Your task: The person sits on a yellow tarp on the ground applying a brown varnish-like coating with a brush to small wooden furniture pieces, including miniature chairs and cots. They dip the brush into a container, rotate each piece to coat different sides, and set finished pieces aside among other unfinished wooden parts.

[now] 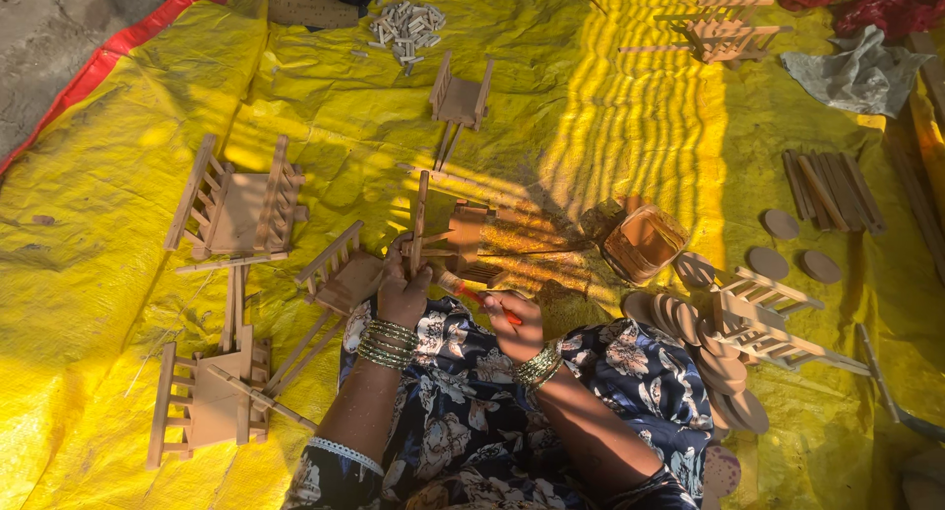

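While the person sits on the yellow sheet (118, 175), the left hand (404, 291) is closed around a small wooden cart (455, 236) and holds it up just past the knees, with one long stick pointing up. The right hand (514, 325) is curled shut on a brush (471, 291) with a red handle, and the brush tip touches the cart right beside the left hand. A jar of brown glue (645, 242) sits near the right hand, and more wooden carts (236, 210) lie to the left.
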